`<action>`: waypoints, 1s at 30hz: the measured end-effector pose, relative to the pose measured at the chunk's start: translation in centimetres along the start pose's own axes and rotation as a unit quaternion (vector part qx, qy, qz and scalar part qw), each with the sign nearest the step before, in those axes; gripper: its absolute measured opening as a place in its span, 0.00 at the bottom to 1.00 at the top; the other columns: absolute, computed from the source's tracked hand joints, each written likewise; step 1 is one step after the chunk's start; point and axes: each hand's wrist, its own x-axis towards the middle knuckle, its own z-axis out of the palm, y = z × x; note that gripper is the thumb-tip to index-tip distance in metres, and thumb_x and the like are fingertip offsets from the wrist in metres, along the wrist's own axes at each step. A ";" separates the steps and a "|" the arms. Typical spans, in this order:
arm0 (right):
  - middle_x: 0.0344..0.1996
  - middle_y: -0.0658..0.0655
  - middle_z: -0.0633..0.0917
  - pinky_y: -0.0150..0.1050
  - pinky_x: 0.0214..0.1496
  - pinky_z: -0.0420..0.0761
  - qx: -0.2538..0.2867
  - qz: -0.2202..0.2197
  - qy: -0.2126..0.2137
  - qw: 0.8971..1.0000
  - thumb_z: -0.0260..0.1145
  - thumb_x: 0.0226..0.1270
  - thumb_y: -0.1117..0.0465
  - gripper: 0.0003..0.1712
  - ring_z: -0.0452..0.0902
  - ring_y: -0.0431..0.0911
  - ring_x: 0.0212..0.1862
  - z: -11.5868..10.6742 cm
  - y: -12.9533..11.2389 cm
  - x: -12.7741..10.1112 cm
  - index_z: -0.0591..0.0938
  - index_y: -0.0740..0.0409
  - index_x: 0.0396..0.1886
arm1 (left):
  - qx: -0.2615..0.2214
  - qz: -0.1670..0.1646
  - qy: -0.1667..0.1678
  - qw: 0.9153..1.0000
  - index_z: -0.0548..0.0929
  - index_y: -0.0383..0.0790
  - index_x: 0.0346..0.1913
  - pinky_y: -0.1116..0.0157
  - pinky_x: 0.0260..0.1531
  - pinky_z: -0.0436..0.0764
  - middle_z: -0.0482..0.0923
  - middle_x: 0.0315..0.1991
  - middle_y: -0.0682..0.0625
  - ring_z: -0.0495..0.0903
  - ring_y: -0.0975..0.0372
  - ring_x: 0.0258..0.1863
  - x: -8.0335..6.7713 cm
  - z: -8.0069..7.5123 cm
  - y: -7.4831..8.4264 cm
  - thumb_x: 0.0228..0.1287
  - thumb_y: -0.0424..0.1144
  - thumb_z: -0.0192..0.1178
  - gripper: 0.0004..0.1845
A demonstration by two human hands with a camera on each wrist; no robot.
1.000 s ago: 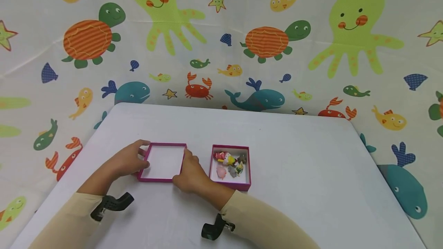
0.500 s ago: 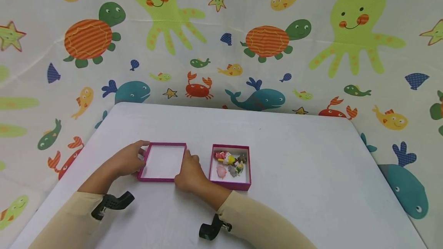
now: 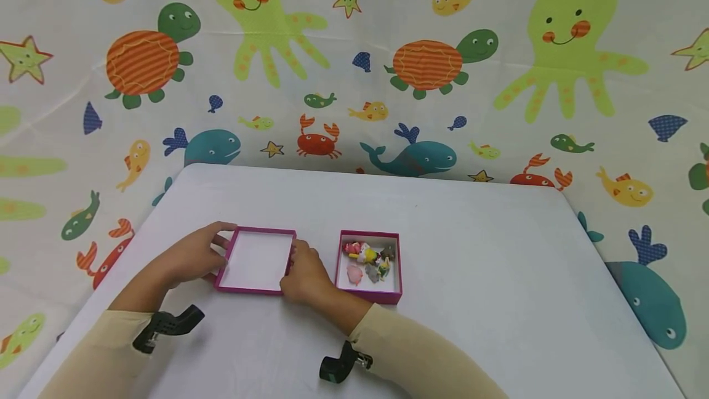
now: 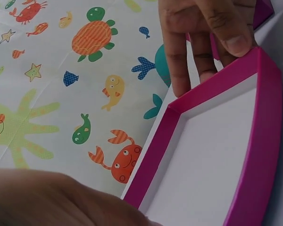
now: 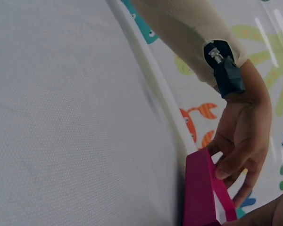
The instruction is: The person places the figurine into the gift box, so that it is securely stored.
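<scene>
head: empty pink lid point(image 3: 256, 261) is gripped at both sides by left hand point(image 3: 191, 256) & right hand point(image 3: 303, 276), near table's point(image 3: 471, 251) left edge; toy box point(image 3: 369, 266) just right, toys too small to id. l wrist: fingers point(image 4: 212, 28) curled on rim, lid cut off. r wrist: lid corner only.

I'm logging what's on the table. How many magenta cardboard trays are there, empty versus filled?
Empty magenta cardboard tray with white inside, held between left hand and right hand: 1
Magenta cardboard tray holding small toy figures: 1
Total: 2
</scene>
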 end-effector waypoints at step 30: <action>0.42 0.46 0.78 0.34 0.33 0.83 0.134 -0.025 0.012 0.991 0.69 0.58 0.75 0.44 0.78 0.39 0.40 -2.4 -1.0 -0.3 0.69 0.49 0.74 | -0.095 0.057 0.017 0.994 0.50 0.42 0.80 0.52 0.38 0.88 0.67 0.63 0.29 0.84 0.46 0.48 -0.8 -1.6 -0.3 0.67 0.31 0.64 0.44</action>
